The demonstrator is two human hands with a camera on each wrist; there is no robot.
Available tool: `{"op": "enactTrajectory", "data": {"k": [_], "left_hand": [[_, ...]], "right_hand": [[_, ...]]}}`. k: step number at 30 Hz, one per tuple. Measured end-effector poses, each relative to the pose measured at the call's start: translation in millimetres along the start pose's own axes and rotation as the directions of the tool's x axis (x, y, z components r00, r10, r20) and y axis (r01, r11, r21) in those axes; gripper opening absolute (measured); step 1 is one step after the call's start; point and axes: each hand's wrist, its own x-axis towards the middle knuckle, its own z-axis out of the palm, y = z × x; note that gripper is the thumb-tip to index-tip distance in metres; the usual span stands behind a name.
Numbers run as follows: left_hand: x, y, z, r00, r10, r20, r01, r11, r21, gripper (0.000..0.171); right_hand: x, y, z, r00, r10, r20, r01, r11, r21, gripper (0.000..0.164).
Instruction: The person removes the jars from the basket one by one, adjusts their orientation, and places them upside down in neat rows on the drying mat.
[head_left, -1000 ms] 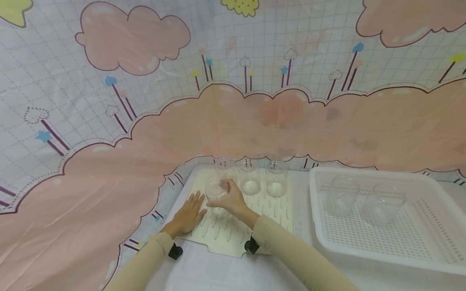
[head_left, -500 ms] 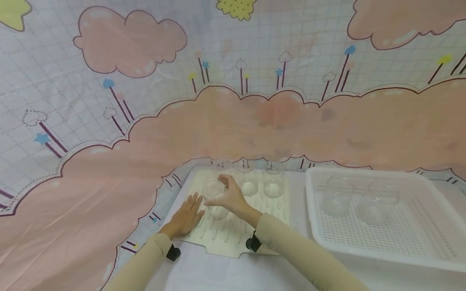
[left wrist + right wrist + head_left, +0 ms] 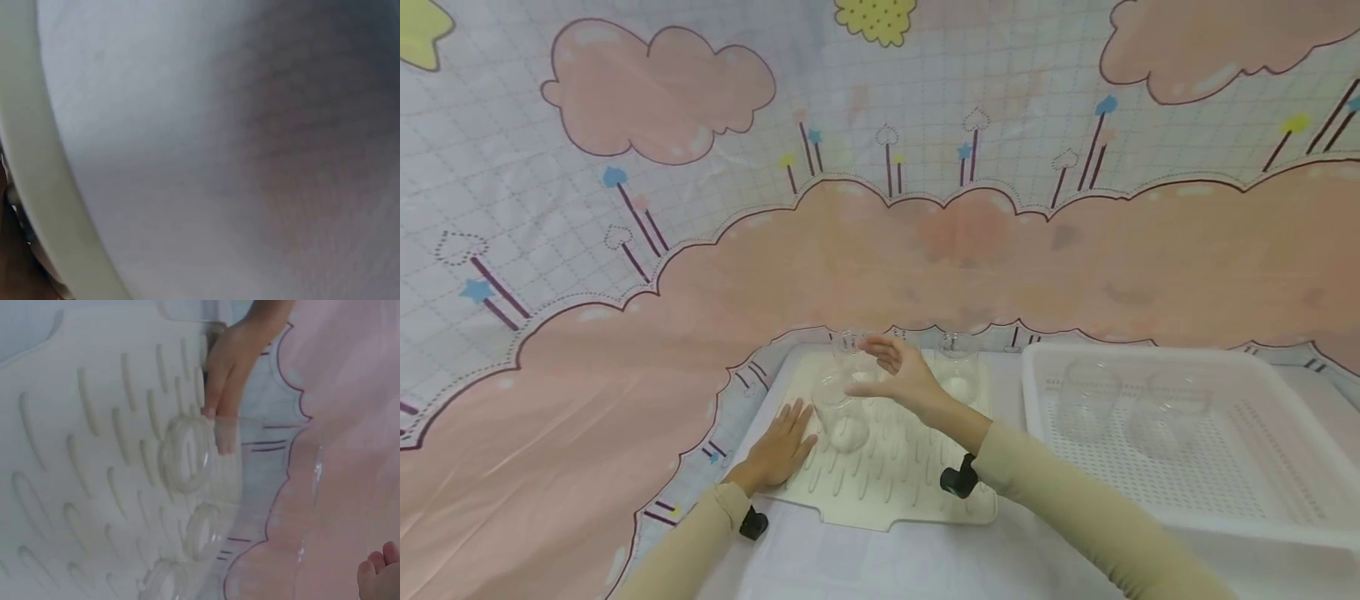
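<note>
A clear cup point(image 3: 844, 412) stands upright on the cream ridged drying mat point(image 3: 880, 492), near its left side. My right hand point(image 3: 906, 379) is raised just right of and behind that cup, thumb and fingers spread, holding nothing. Its fingertips point(image 3: 380, 575) enter the lower right of the right wrist view. My left hand point(image 3: 778, 450) lies flat with straight fingers on the left edge of the mat. Along the back of the mat stand another clear cup point(image 3: 852, 354) and, farther right, a third clear cup point(image 3: 958, 371). My right hand mostly hides the one between them.
Right of the mat is a white perforated plastic basket point(image 3: 1247, 500) with two clear cups point(image 3: 1086, 404) inside. A white cloth point(image 3: 820, 558) covers the table. Behind it hangs a patterned curtain point(image 3: 925, 258). The left wrist view shows mainly blurred cloth and the mat's edge.
My right hand has let go of the front left cup and moved up and to the right, its fingers spreading. The cup stays on the mat. My left hand has kept its place.
</note>
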Motion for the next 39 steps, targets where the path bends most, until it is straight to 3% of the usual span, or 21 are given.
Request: {"op": "enactTrajectory", "data": {"k": [12,20,30,39], "left_hand": [[-1.2,-1.7,2.1,1.0,-0.024,-0.011,0.024,1.0,0.007,0.066],[-1.0,-2.2,1.3,1.0,-0.028,0.004,0.028,1.0,0.01,0.065],[0.6,-5.0,4.0,0.999,0.019,-0.033,-0.019,1.0,0.001,0.067],[3.8,-4.8,4.9,0.999,0.007,-0.034,-0.007,1.0,0.017,0.065]], "right_hand": [[-24,-37,-74,0.999,-0.045,0.005,0.044,0.996,0.073,0.073],[-41,-49,-120,0.995,-0.092,-0.024,0.092,0.996,0.015,0.07],[-62,-59,-159,0.991,-0.077,-0.113,0.08,0.997,0.024,0.062],[-77,-63,-182,0.984,-0.097,-0.152,0.096,0.995,-0.015,0.055]]}}
